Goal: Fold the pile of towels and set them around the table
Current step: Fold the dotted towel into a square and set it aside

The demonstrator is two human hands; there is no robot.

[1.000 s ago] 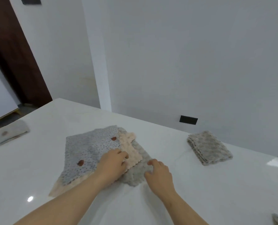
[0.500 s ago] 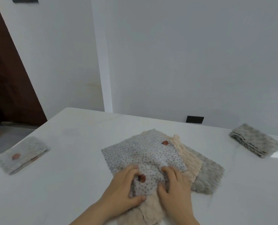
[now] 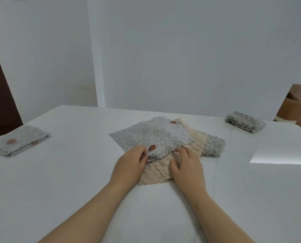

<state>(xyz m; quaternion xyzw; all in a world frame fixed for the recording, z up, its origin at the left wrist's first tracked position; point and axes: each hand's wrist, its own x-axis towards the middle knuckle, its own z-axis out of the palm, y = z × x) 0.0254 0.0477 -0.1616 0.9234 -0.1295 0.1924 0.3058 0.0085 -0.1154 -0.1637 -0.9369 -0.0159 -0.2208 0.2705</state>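
View: head camera, the only one.
Landmark: the pile of three loose towels, mid-table [image 3: 76,181]; all places below are taken from it.
Left hand [image 3: 128,163]: at the pile's near-left side, fingers curled, pinching the near corner of the dotted towel [image 3: 155,134] beside a red-brown spot.
Right hand [image 3: 186,163]: at the pile's near-right side, fingers bent down where the dotted towel's near edge meets the beige towel [image 3: 156,174]. The grip is hidden under the fingers, so cannot tell whether it pinches or only presses.
Risk 1: the right fingers may catch the beige layer together with the dotted one. Cause: the edges overlap directly under the fingertips. Likely result: two towels lift at once and the pile drags.
Risk 2: a skewed fold. Cause: the hands grip close together on one corner, leaving the far corners free to sag or twist.
Risk 3: the grey towel [image 3: 213,146] at the bottom could shift on the glossy top if the pile is pulled.
Dotted towel, look: thin, pale, with small grey dots, a few red-brown spots and a scalloped edge. It lies flat on top, set cornerwise.
Beige towel, look: thicker, ribbed, sticking out on the near side.
Grey towel, look: nubbly, showing only on the right.
Already placed: folded dotted towel [image 3: 18,140] well left of the pile; folded grey towel [image 3: 244,123] well to its far right.
Judged progress: two set out, three left to fold.
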